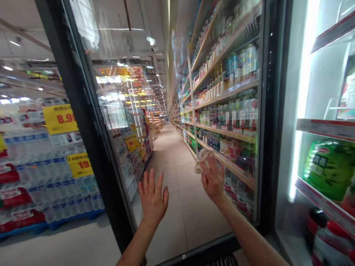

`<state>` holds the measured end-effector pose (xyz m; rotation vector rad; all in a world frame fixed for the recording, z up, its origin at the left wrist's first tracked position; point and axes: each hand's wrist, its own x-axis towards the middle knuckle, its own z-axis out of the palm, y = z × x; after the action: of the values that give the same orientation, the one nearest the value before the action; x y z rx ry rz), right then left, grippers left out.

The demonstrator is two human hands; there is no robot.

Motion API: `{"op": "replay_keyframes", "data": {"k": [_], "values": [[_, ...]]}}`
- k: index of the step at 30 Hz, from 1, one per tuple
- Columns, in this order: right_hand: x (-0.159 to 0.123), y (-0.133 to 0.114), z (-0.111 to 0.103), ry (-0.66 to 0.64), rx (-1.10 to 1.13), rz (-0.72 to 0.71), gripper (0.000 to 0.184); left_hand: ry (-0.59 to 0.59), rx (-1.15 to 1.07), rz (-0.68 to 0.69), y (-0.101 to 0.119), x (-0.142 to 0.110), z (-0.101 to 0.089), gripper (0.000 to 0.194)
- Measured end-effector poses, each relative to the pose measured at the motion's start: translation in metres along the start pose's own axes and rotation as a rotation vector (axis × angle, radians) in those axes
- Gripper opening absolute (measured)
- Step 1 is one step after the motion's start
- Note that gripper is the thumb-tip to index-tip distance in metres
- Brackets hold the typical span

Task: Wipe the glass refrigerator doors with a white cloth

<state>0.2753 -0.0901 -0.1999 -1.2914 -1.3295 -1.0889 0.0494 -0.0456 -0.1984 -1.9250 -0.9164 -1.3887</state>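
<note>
A glass cooler door (177, 207) in a black frame stands swung open in front of me. My left hand (152, 197) is spread, palm toward the lower left part of the pane, with nothing in it. Whether its fingers touch the glass I cannot tell. Up against the pane further right, my right hand (214, 181) presses a crumpled whitish cloth (203, 160). Part of the cloth is covered by the fingers, and it is somewhat blurred.
At right is the lit cooler with a green package (328, 170) and red-capped bottles (332, 236). Stacked bottled water (63, 171) with yellow price signs (59, 120) stands at left. Shelves of drinks (227, 92) and a tiled aisle (165, 146) show in the glass.
</note>
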Motion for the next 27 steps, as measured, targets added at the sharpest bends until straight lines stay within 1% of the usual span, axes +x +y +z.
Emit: {"op": "replay_keyframes", "data": {"k": [2,3,4,5,6,7,9,10,11,12,13,14,15,17,18,19,20,21,23,24,25,26,27], "values": [[0.011,0.026,-0.001,0.138,-0.039,0.23,0.048,-0.007,-0.008,0.003,-0.001,-0.001,-0.001,0.061],[0.018,0.036,0.0,0.205,-0.046,0.334,0.048,-0.007,-0.012,0.002,-0.001,-0.001,-0.001,0.059],[0.024,0.04,0.0,0.254,-0.043,0.4,0.049,-0.004,-0.014,0.0,-0.001,-0.001,-0.001,0.059],[0.029,0.038,0.001,0.272,-0.033,0.419,0.049,-0.001,-0.015,-0.003,-0.001,-0.001,-0.001,0.058],[0.032,0.03,0.002,0.261,-0.02,0.39,0.05,0.001,-0.015,-0.006,-0.001,-0.002,-0.001,0.058],[0.033,0.018,0.003,0.224,-0.007,0.322,0.05,0.003,-0.014,-0.009,-0.001,-0.002,0.0,0.058],[0.028,-0.007,0.004,0.108,0.017,0.12,0.05,0.005,-0.011,-0.007,-0.001,-0.002,0.0,0.058],[0.024,-0.016,0.004,0.051,0.028,0.014,0.05,0.007,-0.009,-0.002,-0.001,-0.002,-0.001,0.058],[0.021,-0.019,0.004,0.004,0.033,-0.071,0.049,0.009,-0.007,0.005,-0.002,-0.001,-0.001,0.057],[0.019,-0.016,0.002,-0.022,0.032,-0.118,0.048,0.009,-0.004,0.013,-0.002,-0.001,-0.002,0.057],[0.018,-0.008,0.0,-0.023,0.022,-0.114,0.047,0.009,0.001,0.02,-0.002,-0.001,-0.003,0.056],[0.018,0.005,-0.002,0.003,0.002,-0.053,0.046,0.009,0.006,0.027,-0.002,-0.001,-0.004,0.056],[0.02,0.02,-0.005,0.049,-0.019,0.054,0.046,0.007,0.011,0.031,-0.002,-0.001,-0.004,0.055],[0.026,0.046,-0.008,0.157,-0.053,0.316,0.047,0.003,0.018,0.036,-0.002,-0.001,-0.005,0.055],[0.029,0.053,-0.009,0.202,-0.06,0.418,0.047,0.003,0.02,0.035,-0.002,-0.001,-0.004,0.055],[0.031,0.055,-0.009,0.226,-0.061,0.47,0.048,0.007,0.021,0.034,-0.002,-0.001,-0.003,0.056],[0.031,0.052,-0.009,0.229,-0.057,0.464,0.048,0.01,0.022,0.032,-0.002,-0.001,-0.002,0.057],[0.029,0.045,-0.008,0.205,-0.049,0.401,0.048,0.014,0.025,0.03,-0.002,-0.001,-0.001,0.058],[0.024,0.028,-0.007,0.095,-0.024,0.168,0.047,0.026,0.031,0.032,-0.003,-0.001,0.001,0.06],[0.022,0.022,-0.007,0.03,-0.012,0.039,0.046,0.027,0.033,0.035,-0.003,-0.001,0.002,0.061],[0.021,0.02,-0.007,-0.016,-0.006,-0.058,0.046,0.025,0.034,0.038,-0.004,-0.002,0.002,0.062],[0.023,0.022,-0.008,-0.027,-0.008,-0.095,0.045,0.022,0.034,0.041,-0.004,-0.002,0.002,0.062],[0.026,0.029,-0.008,0.001,-0.019,-0.065,0.045,0.019,0.033,0.041,-0.004,-0.002,0.002,0.063]]}}
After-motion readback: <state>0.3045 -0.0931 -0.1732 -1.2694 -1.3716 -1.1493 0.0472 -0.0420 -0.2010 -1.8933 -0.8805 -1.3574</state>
